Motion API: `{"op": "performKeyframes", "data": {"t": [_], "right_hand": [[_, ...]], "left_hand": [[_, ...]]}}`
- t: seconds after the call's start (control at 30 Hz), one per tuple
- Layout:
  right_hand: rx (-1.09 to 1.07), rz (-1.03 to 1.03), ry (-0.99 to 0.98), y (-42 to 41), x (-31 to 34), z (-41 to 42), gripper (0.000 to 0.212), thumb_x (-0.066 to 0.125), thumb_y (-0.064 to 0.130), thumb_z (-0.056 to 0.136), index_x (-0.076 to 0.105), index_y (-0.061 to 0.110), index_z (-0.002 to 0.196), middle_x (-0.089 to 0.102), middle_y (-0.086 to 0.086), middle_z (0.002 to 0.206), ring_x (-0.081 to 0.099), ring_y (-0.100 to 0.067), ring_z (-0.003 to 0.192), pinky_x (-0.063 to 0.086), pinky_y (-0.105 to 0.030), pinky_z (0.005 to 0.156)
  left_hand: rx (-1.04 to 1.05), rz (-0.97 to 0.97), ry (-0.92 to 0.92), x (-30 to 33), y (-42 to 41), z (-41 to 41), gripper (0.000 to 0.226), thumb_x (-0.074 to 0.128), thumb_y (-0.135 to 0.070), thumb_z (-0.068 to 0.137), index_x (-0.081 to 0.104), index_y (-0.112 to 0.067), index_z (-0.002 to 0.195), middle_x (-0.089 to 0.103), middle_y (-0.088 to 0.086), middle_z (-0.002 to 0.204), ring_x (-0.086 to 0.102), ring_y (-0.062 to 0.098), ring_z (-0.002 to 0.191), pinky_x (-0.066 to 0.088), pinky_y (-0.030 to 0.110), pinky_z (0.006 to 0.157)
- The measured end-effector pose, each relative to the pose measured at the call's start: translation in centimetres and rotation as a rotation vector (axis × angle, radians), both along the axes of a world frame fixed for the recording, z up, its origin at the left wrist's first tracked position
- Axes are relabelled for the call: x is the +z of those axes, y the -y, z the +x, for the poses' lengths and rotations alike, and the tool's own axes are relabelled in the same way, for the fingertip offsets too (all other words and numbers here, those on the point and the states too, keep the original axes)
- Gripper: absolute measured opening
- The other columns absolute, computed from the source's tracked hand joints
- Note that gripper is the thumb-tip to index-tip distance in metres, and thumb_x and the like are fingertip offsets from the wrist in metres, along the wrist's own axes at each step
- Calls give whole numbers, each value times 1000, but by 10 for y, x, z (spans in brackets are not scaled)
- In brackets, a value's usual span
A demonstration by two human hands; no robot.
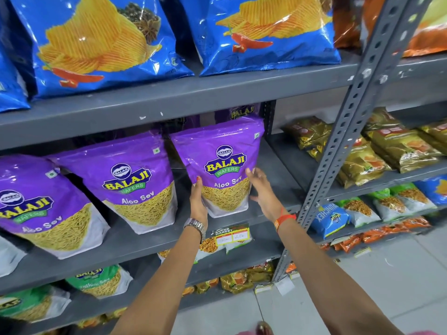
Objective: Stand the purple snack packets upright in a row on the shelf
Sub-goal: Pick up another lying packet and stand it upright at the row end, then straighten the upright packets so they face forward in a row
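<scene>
Three purple Aloo Sev packets stand upright in a row on the grey middle shelf (154,240). The right packet (219,151) is between both my hands. My left hand (198,201) presses its lower left edge, thumb on the front. My right hand (262,189) lies against its lower right side with fingers spread. The middle packet (130,180) and the left packet (38,201) stand free. Another purple packet (242,112) shows behind the right one.
Blue chip bags (104,42) fill the shelf above. Green packets (99,280) sit on the shelf below. A grey perforated upright (338,146) bounds the bay on the right, with gold packets (362,160) beyond. A price tag (232,234) hangs on the shelf edge.
</scene>
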State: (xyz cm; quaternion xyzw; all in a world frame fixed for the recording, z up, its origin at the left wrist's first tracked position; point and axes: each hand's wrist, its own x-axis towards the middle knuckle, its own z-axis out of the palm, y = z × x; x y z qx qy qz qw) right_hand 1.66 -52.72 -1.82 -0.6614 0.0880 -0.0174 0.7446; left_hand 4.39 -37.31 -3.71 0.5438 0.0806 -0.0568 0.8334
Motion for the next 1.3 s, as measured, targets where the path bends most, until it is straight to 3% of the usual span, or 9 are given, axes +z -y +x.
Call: {"op": "performKeyframes", "data": {"t": [0.1, 0.27, 0.5, 0.73, 0.83, 0.97, 1.1, 1.2, 1.3], "right_hand": [[-45, 9, -7, 2, -2, 0, 44, 45, 45, 91, 44, 18, 126, 63, 16, 101, 63, 1, 90, 51, -28, 79], [-144, 25, 17, 21, -6, -2, 49, 50, 48, 88, 46, 15, 124, 66, 4, 110, 68, 6, 81, 52, -11, 58], [-243, 89, -3, 49, 0, 0, 37, 46, 41, 92, 46, 19, 122, 63, 8, 104, 62, 8, 78, 44, -19, 64], [-299, 129, 14, 64, -5, 6, 23, 48, 38, 92, 47, 23, 109, 64, 8, 99, 62, 2, 82, 48, -21, 68], [-297, 131, 53, 62, -9, 5, 34, 48, 35, 93, 44, 19, 123, 64, 5, 109, 63, 4, 86, 52, -13, 64], [-556, 45, 117, 36, -15, -6, 51, 51, 31, 92, 35, 10, 136, 52, 1, 124, 57, -4, 105, 45, -2, 79], [-672, -372, 268, -20, -46, -32, 54, 49, 34, 90, 37, 10, 137, 36, -11, 145, 31, -22, 135, 25, -24, 112], [-627, -434, 361, -63, -56, -38, 47, 50, 31, 88, 42, 15, 131, 33, -3, 142, 30, -20, 134, 27, -33, 114], [-546, -538, 399, -106, -59, -36, 42, 51, 32, 88, 43, 24, 128, 37, -8, 139, 34, -25, 132, 32, -45, 111]], "left_hand": [[-25, -45, -40, 0, 8, 2, 72, 51, -52, 73, 41, -16, 134, 63, -3, 109, 60, 15, 101, 52, 29, 76], [-64, -49, 16, 1, 33, 1, 49, 43, -39, 90, 41, -15, 133, 63, -3, 107, 61, 14, 97, 53, 31, 81], [-108, -71, 23, -4, 66, 10, 23, 41, -29, 93, 49, -23, 114, 65, -7, 97, 66, 6, 83, 51, 32, 85], [-137, -30, 7, -4, 81, 14, 15, 40, -31, 94, 51, -27, 104, 62, -6, 100, 60, 12, 92, 47, 36, 92], [-97, 9, 11, -5, 81, 14, 13, 41, -28, 94, 53, -30, 97, 62, -7, 99, 60, 13, 93, 49, 37, 91], [77, 122, 110, -2, 76, 0, 35, 45, -16, 93, 42, -13, 127, 55, -1, 124, 57, 8, 109, 49, 7, 79], [136, 306, 275, -8, 51, -22, 49, 51, -20, 87, 39, -14, 134, 37, 5, 147, 33, 12, 136, 28, 24, 110], [156, 377, 369, -10, 12, -40, 37, 49, -20, 83, 51, -13, 120, 56, 5, 120, 52, -9, 101, 40, 9, 90], [226, 357, 375, -14, -36, -58, 15, 46, -20, 83, 56, -25, 92, 58, -5, 88, 54, -5, 76, 44, 15, 77]]}}
